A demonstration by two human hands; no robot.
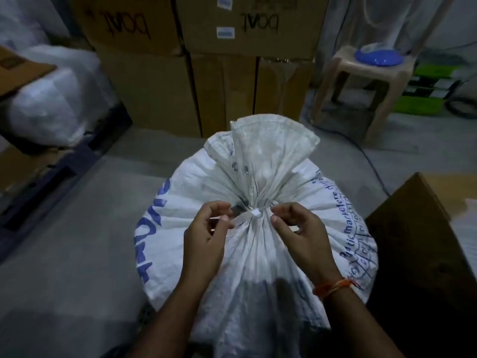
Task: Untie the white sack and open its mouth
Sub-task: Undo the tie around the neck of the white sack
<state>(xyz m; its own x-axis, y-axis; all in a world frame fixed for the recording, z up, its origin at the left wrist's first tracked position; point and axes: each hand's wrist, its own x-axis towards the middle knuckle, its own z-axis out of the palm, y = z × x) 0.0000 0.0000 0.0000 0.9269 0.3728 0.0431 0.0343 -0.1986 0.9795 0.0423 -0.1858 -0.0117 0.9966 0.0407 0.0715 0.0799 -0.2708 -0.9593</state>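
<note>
A full white woven sack with blue print stands on the floor in front of me. Its gathered neck is cinched by a white plastic tie, and the mouth fans out above it, closed. My left hand is just left of the neck, thumb and forefinger pinching the loose tail of the tie. To the right of the neck my right hand has its fingertips curled against the sack cloth beside the tie's lock. An orange thread circles my right wrist.
Stacked cardboard boxes stand behind the sack. A beige plastic stool with a blue lid on it is at the back right. A brown box sits close on the right. Wrapped white bundles lie at the left on dark pallets.
</note>
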